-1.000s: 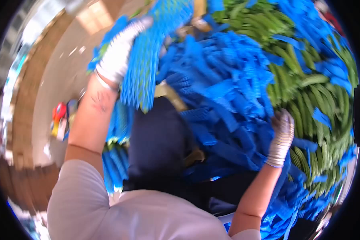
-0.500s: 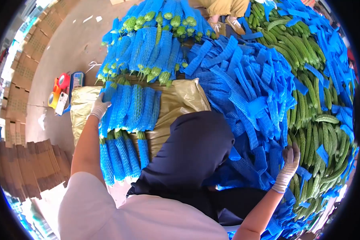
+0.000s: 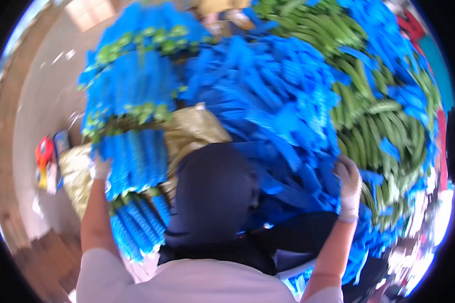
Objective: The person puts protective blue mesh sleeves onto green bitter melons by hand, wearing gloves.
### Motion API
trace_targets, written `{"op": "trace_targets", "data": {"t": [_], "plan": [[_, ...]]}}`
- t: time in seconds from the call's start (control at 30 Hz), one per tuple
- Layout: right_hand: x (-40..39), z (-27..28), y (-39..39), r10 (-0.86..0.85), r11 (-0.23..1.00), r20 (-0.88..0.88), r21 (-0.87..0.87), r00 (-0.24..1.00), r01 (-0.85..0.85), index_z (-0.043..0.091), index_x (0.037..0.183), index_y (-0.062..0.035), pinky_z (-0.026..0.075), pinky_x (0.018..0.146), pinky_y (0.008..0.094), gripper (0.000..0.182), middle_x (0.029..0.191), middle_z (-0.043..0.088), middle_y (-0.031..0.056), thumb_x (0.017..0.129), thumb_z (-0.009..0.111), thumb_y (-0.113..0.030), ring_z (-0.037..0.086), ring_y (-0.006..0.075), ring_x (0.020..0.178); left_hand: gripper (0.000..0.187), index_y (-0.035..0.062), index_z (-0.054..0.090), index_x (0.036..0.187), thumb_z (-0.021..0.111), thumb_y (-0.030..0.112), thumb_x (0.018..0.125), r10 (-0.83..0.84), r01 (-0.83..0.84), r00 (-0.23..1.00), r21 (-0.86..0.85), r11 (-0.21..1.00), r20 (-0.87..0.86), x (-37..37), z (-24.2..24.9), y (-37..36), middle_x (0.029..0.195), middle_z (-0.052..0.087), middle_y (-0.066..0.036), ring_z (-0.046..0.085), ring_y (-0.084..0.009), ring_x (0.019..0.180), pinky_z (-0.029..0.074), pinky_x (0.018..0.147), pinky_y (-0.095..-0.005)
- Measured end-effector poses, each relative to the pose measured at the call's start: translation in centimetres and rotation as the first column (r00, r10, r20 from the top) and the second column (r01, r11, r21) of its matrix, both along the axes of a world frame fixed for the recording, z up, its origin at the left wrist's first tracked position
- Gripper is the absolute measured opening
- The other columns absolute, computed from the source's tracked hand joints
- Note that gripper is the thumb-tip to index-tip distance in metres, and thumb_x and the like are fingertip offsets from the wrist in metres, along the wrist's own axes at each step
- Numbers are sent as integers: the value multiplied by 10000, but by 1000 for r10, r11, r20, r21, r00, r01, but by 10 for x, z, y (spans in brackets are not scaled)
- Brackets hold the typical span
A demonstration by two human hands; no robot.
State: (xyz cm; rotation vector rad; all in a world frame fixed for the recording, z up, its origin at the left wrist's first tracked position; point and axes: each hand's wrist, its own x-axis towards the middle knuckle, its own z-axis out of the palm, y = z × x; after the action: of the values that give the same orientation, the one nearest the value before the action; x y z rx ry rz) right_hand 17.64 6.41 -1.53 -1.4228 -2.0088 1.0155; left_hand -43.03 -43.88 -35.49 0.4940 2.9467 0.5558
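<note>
My left hand (image 3: 101, 167), in a pale glove, touches the left end of a row of long green gourds in blue net sleeves (image 3: 139, 156). Its fingers are smeared by motion. Below that row lies another sleeved row (image 3: 139, 222), set at a slant. My right hand (image 3: 348, 182), gloved too, is between the heap of loose blue net sleeves (image 3: 283, 113) and the pile of bare green gourds (image 3: 389, 134). Its fingers are bent and somewhat apart, with nothing visible in them.
More sleeved gourds (image 3: 131, 83) are stacked further off. Gold plastic sheeting (image 3: 194, 131) lies under the near rows. Red and yellow tape rolls (image 3: 44, 151) are on the floor at left, near flattened cardboard (image 3: 55, 267). Another person's feet (image 3: 230, 22) show at the top.
The view has turned, so the piles appear further left. My right hand has come nearer the blue sleeves. My left hand stays at the sleeved row's left end.
</note>
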Motion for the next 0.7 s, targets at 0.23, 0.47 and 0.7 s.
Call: {"op": "trace_targets", "data": {"t": [0.23, 0.47, 0.7], "plan": [[-45, -68, 23, 304, 909, 410, 146, 860, -390, 528, 1242, -29, 459, 918, 373, 539, 1111, 627, 201, 785, 673, -276, 607, 325, 1033, 439, 38, 465, 1324, 560, 92, 899, -482, 491, 846, 688, 535, -229, 164, 288, 287, 1293, 502, -155, 486, -272, 1189, 371, 1028, -370], [-73, -183, 7, 66, 980, 716, 84, 695, -179, 457, 1320, -41, 444, 944, 399, 638, 974, 672, 199, 780, 648, -321, 631, 364, 961, 411, 30, 531, 1272, 615, 69, 872, -914, 832, 216, 555, -11, -343, 334, 412, 426, 1197, 585, -100, 567, -174, 1077, 455, 923, -310], [-15, 8, -1, 126, 803, -555, -431, 822, -413, 584, 1181, 8, 474, 809, 261, 508, 1001, 670, 80, 886, 635, -403, 605, 120, 887, 405, 33, 567, 1159, 697, 93, 781, -746, 864, 295, 500, -58, -597, 388, 373, 464, 1104, 593, -153, 592, -303, 1013, 465, 903, -382]]}}
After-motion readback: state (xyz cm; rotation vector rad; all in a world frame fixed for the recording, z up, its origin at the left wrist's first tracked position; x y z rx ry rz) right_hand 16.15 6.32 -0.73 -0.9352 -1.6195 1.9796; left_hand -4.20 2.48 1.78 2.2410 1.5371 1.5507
